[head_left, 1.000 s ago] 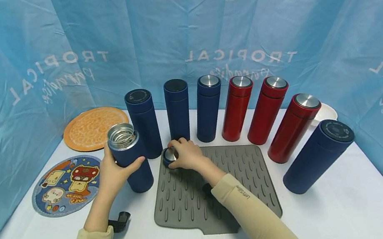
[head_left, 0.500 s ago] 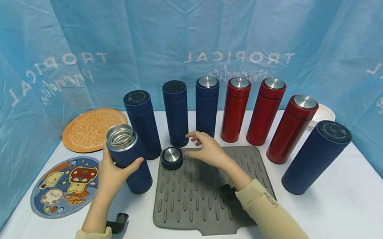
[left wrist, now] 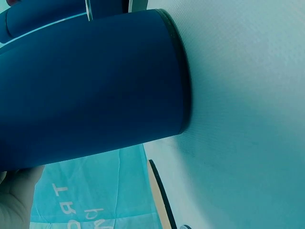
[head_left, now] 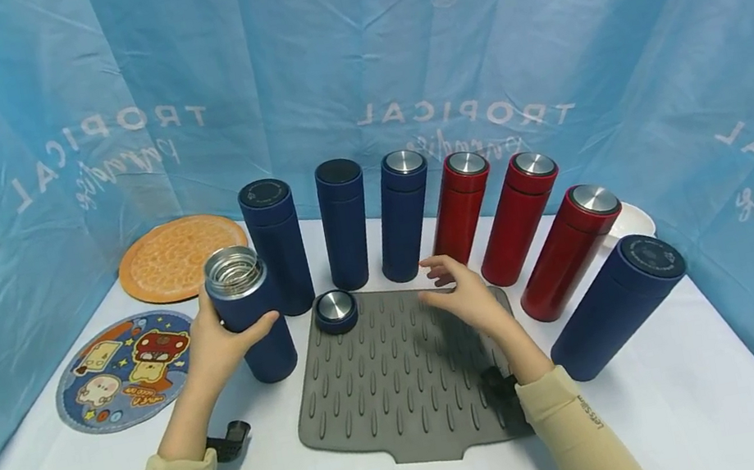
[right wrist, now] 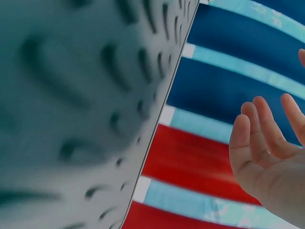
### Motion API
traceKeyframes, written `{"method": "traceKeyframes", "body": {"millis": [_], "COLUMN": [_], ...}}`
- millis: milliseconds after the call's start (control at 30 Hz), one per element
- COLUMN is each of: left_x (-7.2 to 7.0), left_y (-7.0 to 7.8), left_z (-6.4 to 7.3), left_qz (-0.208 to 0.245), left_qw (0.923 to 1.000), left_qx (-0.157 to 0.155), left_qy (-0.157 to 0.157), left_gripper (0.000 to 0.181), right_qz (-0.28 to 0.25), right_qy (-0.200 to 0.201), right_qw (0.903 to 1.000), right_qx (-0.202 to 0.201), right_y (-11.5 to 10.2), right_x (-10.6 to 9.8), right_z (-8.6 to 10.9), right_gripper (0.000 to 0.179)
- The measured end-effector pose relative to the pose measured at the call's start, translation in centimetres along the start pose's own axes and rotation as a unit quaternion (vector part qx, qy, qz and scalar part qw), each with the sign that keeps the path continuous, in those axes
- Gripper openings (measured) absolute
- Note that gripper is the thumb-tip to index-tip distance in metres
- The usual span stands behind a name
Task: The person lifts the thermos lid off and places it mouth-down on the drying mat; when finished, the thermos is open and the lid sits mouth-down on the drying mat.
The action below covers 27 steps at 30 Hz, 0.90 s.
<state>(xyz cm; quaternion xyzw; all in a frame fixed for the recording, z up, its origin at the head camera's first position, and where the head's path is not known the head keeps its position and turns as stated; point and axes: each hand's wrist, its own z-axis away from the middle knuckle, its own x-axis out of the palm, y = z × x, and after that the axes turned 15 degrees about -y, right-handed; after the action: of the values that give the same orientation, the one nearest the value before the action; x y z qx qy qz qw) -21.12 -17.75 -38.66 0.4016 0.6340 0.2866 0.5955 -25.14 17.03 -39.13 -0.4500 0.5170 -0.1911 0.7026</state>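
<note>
My left hand (head_left: 218,340) grips an uncapped blue thermos (head_left: 268,345) from its left side. The thermos stands upright on the white table, its steel mouth bare at the top. In the left wrist view the lower body of that thermos (left wrist: 105,81) fills much of the picture. A blue lid (head_left: 336,312) with a steel top lies on the far left corner of the grey ridged mat (head_left: 397,398). Above the mat's right half hovers my right hand (head_left: 465,295), holding nothing, its fingers relaxed and apart. The right wrist view shows this hand (right wrist: 267,157) before the red and blue thermoses.
Behind the mat stand capped blue thermoses (head_left: 346,232) and red thermoses (head_left: 520,219) in a curved row. Another blue thermos (head_left: 614,312) is at the right. A cartoon mat (head_left: 126,372) and an orange round mat (head_left: 182,255) lie left. A white dish (head_left: 633,221) is partly hidden.
My right hand has let go of the lid on the mat and moved right, away from it. The left hand keeps its grip on the open thermos.
</note>
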Motion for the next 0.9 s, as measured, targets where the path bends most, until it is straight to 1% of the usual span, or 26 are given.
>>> {"method": "traceKeyframes", "body": {"millis": [100,367,467,667,900], "left_x": [0.0,0.0,-0.1,-0.2,-0.2], "left_y": [0.0,0.0,0.1,0.1,0.0], "left_z": [0.0,0.1,0.1,0.2,0.1], "left_qz": [-0.003,0.006,0.006,0.005,0.005], "left_qw": [1.0000,1.0000,1.0000,1.0000,0.9999], "left_qx": [0.000,0.005,0.004,0.003,0.000], "left_qy": [0.001,-0.002,-0.002,-0.004,-0.012], "left_gripper": [0.100,0.099,0.099,0.099,0.100], "right_qz": [-0.010,-0.011,-0.002,-0.002,0.002], "right_qy": [0.003,0.020,0.018,0.011,0.007], "right_qw": [0.9999,0.9990,0.9990,0.9980,0.9963], "right_qx": [0.010,0.038,0.041,0.062,0.085], "right_y": [0.6,2.2,2.9,4.1,4.7], "right_x": [-0.5,-1.7,-2.1,-2.7,-3.5], "right_z": [0.7,2.5,3.2,4.1,5.3], "right_gripper": [0.049,0.053,0.052,0.048,0.046]}}
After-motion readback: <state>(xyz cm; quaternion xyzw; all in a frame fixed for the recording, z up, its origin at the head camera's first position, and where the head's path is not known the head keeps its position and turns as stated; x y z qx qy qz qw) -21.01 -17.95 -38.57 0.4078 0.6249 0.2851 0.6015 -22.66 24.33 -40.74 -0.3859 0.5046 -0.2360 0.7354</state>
